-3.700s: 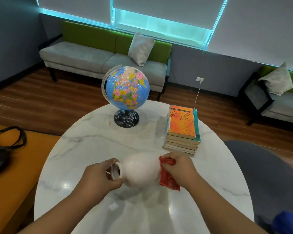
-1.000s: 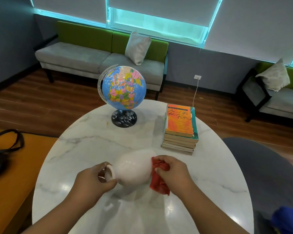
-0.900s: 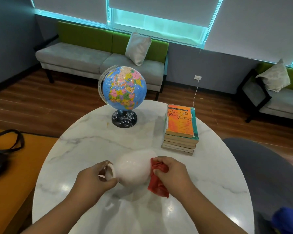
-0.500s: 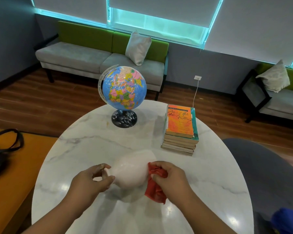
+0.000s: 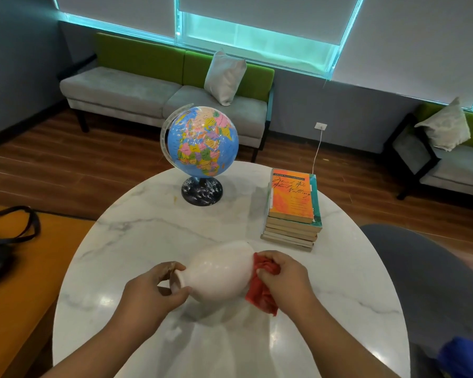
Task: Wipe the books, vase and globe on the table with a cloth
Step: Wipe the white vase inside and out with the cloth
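A white vase (image 5: 219,271) is held on its side above the round marble table (image 5: 137,241), its mouth pointing left. My left hand (image 5: 150,293) grips its neck and rim. My right hand (image 5: 284,276) holds a bunched red cloth (image 5: 261,291) against the vase's wide right end. A blue globe (image 5: 202,143) on a dark base stands at the table's far side. To its right is a stack of several books (image 5: 292,211) with an orange cover on top.
A black bag (image 5: 3,241) lies on an orange surface at the left. A grey chair (image 5: 426,285) sits at the right of the table, something blue (image 5: 464,358) at its near corner. Green-backed sofas stand by the far wall.
My left hand has shifted its hold around the vase's neck, turning the vase a little. The red cloth has slid slightly along the wide end. Globe and books have stayed put.
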Motion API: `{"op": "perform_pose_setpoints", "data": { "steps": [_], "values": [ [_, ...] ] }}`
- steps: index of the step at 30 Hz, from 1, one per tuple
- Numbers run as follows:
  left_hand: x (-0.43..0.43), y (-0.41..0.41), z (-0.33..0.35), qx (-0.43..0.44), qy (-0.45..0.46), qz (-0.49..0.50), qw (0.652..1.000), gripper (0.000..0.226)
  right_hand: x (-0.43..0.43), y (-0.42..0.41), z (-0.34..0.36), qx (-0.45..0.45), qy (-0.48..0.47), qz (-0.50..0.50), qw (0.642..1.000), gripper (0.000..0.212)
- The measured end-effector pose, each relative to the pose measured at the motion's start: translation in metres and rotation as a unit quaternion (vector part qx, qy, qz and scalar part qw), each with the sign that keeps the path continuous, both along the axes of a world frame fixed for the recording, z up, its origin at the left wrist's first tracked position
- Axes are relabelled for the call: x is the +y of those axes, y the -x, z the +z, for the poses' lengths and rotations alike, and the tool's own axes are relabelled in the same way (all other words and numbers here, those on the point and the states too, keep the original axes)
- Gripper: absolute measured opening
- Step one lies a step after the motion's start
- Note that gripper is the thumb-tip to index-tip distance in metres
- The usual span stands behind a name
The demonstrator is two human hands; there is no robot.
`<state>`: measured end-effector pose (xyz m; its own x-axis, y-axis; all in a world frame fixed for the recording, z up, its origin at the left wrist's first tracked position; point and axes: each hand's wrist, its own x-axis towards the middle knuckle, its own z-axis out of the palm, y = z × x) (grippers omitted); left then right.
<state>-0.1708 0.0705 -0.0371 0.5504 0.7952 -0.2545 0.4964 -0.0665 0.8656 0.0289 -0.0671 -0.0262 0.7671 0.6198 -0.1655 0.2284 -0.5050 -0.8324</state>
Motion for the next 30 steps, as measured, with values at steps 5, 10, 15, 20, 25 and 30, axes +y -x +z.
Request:
{"op": "perform_pose_setpoints", "data": {
  "steps": [5,10,15,20,25,30],
  "values": [
    [0.007,0.004,-0.008,0.020,0.010,-0.006,1.000,0.036,-0.003,0.013,-0.003,0.033,-0.005,0.053,0.998,0.038],
    [0.014,0.012,-0.016,0.034,0.028,-0.020,0.999,0.039,0.003,-0.018,0.009,0.031,0.019,0.005,0.999,0.032],
    [0.017,0.015,-0.020,0.047,0.024,-0.037,0.998,0.044,0.017,-0.030,0.018,0.028,0.057,0.122,0.990,0.037],
    [0.019,0.016,-0.019,0.048,0.020,-0.032,0.998,0.045,-0.004,-0.026,-0.002,-0.051,0.205,0.200,0.957,0.032],
    [0.019,0.015,-0.019,0.046,0.016,-0.031,0.998,0.044,0.003,-0.023,0.006,-0.106,0.055,0.115,0.986,0.039],
    [0.018,0.014,-0.016,0.046,0.007,-0.032,0.998,0.044,0.002,-0.025,0.009,-0.146,0.202,0.226,0.942,0.036]
  ]
}}
